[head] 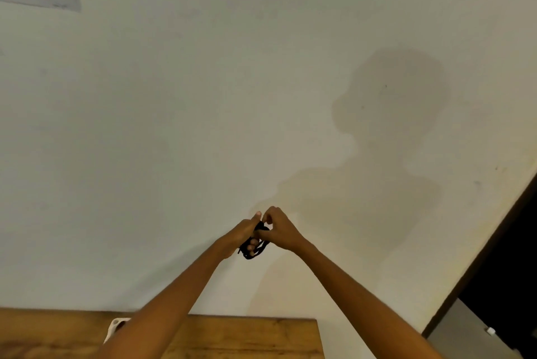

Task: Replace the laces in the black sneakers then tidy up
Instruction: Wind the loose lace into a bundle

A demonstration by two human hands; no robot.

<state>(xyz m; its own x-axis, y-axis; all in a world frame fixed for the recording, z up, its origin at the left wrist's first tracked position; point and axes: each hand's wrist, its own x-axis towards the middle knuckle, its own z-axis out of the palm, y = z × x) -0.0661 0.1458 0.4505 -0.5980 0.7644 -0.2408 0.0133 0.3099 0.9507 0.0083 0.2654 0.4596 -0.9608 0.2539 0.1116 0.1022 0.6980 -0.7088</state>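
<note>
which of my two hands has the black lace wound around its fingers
Your left hand: the black lace loops around its fingers, hanging below them. Your right hand only pinches the bundle's top, with no loops around it.

The single head view looks forward at a wall (203, 97) close ahead, a table (261, 338) edge along the bottom.

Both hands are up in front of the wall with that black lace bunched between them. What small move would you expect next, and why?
Probably one more wrap: the left hand holds the black lace bundled in loops around its fingers, and the right hand pinches at the top of the bundle. Looping or tucking that end would likely keep the coil together.
</note>
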